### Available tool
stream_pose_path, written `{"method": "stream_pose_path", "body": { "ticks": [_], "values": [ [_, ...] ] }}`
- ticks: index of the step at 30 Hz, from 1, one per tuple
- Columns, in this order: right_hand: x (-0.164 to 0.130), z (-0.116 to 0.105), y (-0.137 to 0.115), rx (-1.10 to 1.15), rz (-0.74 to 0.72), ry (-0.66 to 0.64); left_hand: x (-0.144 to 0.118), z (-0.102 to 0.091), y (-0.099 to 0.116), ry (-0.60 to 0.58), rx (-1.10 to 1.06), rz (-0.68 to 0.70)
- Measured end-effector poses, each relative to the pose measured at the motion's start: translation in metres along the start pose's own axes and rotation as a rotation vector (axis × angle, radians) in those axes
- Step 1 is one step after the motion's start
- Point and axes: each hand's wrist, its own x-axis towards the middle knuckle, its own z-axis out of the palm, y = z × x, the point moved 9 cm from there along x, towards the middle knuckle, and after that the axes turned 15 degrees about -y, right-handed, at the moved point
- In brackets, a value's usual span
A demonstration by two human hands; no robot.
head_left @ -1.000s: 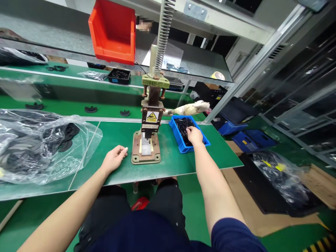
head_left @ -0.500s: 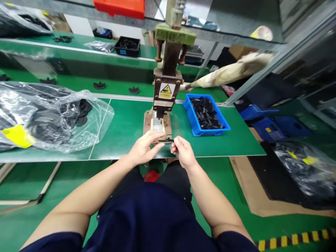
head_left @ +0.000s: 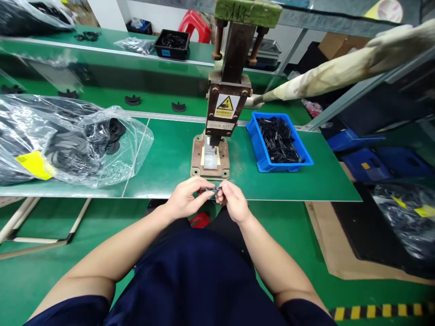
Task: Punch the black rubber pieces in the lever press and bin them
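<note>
- Rusty iron hand press (head_left: 217,122) stands at 12 o'clock from the hands, blocking straight reach.
- Bare green bench (head_left: 170,158) at 11 o'clock is open.
- Clear plastic bag of black rings (head_left: 64,140) fills 10 o'clock.
- Blue plastic bin of black parts (head_left: 278,142) sits at 1 o'clock.

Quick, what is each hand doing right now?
Left hand: closed, pinching the small black part.
Right hand: closed, pinching the same part from the other side.
</note>
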Motion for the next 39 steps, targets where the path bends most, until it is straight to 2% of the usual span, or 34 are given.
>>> {"method": "stream_pose_path", "body": {
  "ticks": [6,8,10,13,14,15,16,18,19,21,23,25,30,39],
  "values": [
    [0.004,0.003,-0.001,-0.122,0.008,-0.003,0.001,-0.008,-0.003,0.004,0.044,0.077],
    [0.006,-0.007,-0.013,-0.202,-0.015,0.021,0.007,-0.018,-0.019,0.025,0.090,0.042],
    [0.008,-0.029,-0.041,-0.283,-0.078,0.092,0.015,-0.034,-0.045,0.077,0.145,-0.043],
    [0.011,-0.070,-0.118,-0.374,-0.267,0.265,0.035,-0.054,-0.089,0.112,0.247,-0.167],
    [0.009,-0.079,-0.153,-0.401,-0.373,0.330,0.043,-0.056,-0.100,0.094,0.289,-0.189],
    [0.002,-0.083,-0.196,-0.460,-0.570,0.410,0.051,-0.057,-0.109,0.066,0.333,-0.202],
    [-0.005,-0.078,-0.235,-0.501,-0.753,0.420,0.059,-0.056,-0.115,0.034,0.376,-0.208],
    [-0.012,-0.058,-0.297,-0.480,-1.028,0.319,0.072,-0.051,-0.123,-0.034,0.456,-0.217],
    [-0.013,-0.047,-0.319,-0.466,-1.083,0.272,0.077,-0.049,-0.124,-0.067,0.496,-0.221],
    [-0.008,-0.023,-0.345,-0.521,-1.067,0.183,0.085,-0.042,-0.122,-0.129,0.573,-0.218],
    [-0.005,-0.008,-0.351,-0.554,-1.045,0.155,0.089,-0.035,-0.117,-0.194,0.633,-0.198],
    [-0.008,-0.005,-0.343,-0.544,-1.065,0.166,0.091,-0.029,-0.113,-0.244,0.667,-0.180],
    [-0.024,-0.007,-0.303,-0.686,-1.106,0.179,0.093,-0.024,-0.114,-0.292,0.705,-0.167],
    [-0.042,-0.009,-0.223,-0.937,-0.978,0.221,0.090,-0.026,-0.119,-0.278,0.737,-0.151]
  ]
}}
